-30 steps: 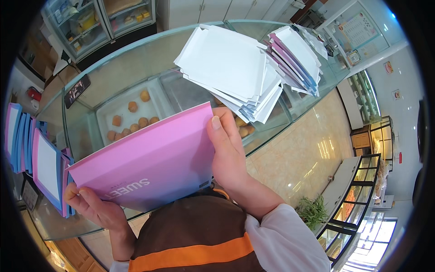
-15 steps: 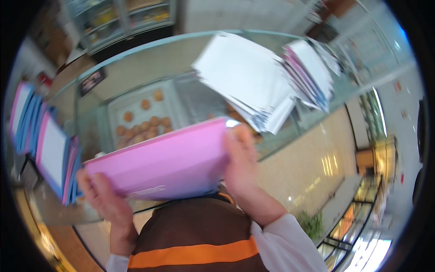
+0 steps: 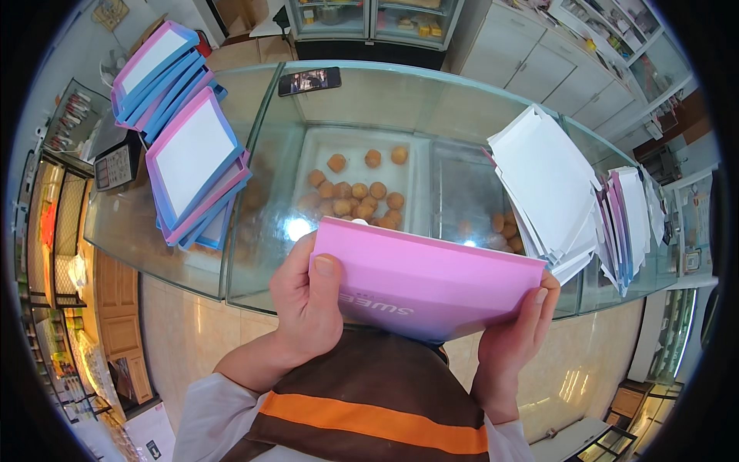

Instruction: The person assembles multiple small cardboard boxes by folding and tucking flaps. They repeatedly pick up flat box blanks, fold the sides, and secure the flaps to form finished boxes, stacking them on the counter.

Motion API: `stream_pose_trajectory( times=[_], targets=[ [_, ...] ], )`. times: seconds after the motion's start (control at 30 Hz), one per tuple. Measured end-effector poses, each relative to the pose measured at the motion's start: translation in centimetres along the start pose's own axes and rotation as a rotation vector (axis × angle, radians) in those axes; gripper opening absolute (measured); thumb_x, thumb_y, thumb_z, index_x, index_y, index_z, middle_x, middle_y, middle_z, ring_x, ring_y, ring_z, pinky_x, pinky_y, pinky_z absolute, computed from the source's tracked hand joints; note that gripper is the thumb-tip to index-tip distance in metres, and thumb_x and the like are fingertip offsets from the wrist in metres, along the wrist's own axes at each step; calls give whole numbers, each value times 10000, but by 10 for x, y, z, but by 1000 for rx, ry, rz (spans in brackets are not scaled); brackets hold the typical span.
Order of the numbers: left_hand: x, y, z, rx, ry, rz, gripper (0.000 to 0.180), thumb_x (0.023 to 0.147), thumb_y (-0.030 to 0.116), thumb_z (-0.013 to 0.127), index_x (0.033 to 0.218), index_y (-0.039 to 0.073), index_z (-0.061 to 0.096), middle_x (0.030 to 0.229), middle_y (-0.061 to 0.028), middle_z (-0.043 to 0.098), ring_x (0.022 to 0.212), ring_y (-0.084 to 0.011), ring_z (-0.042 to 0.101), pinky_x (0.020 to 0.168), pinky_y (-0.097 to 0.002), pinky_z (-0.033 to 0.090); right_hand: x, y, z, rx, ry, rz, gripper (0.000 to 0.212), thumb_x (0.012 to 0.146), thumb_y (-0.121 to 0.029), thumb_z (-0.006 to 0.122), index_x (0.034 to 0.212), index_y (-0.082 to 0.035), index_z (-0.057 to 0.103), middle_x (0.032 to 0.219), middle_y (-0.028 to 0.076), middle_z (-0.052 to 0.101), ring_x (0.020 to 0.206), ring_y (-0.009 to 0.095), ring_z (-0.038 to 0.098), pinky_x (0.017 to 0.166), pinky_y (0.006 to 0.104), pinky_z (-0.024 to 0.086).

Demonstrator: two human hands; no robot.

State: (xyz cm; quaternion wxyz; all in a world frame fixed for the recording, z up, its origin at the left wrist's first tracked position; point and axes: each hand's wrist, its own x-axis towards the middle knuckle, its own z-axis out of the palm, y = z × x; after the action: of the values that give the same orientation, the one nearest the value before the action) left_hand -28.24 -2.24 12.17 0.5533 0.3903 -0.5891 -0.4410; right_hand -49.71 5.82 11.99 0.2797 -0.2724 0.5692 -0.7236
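Note:
Between my two hands I hold a pink and purple cardboard box (image 3: pixel 431 281), its printed side facing me, in front of my apron. My left hand (image 3: pixel 306 296) is closed on its left end, thumb on the printed side. At the right end my right hand (image 3: pixel 519 327) grips the box with its fingers wrapped round the edge. On the glass counter to the left stand folded pink and blue box trays (image 3: pixel 192 165) with white insides, in two stacks. To the right lie flat white cardboard sheets (image 3: pixel 546 181), piled unevenly, beside more pink-edged sheets (image 3: pixel 620 223).
Round brown pastries (image 3: pixel 358 196) sit on a tray under the glass counter top (image 3: pixel 258 219). A phone (image 3: pixel 309 81) rests at the counter's far edge, and a calculator-like device (image 3: pixel 115 168) stands at the left. Behind the counter is a glass-door fridge (image 3: pixel 373 23).
My view has swung leftward, so the counter, stacks and sheets appear farther right. The pink box stays in both hands, now tilted down to the right rather than up.

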Motion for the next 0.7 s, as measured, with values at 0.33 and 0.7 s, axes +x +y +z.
stream_pose_trajectory(
  times=[0.33, 0.7],
  targets=[
    [-2, -4, 9, -93, 122, 34, 303, 1073, 286, 505, 1146, -5, 547, 1040, -49, 621, 966, -82, 540, 913, -258, 423, -2, -2, 20, 38, 184, -72, 283, 1076, -291, 518, 976, -37, 591, 923, 23, 634, 850, 77, 548, 800, 246, 447],
    [37, 18, -28, -377, -185, 111, 222, 989, 253, 638, 964, 42, 574, 892, -72, 630, 775, -136, 550, 743, -273, 412, 38, -28, -2, 183, -424, -127, 303, 1005, -322, 622, 937, -27, 637, 917, 80, 660, 822, 142, 578, 822, 336, 459]
  ],
)
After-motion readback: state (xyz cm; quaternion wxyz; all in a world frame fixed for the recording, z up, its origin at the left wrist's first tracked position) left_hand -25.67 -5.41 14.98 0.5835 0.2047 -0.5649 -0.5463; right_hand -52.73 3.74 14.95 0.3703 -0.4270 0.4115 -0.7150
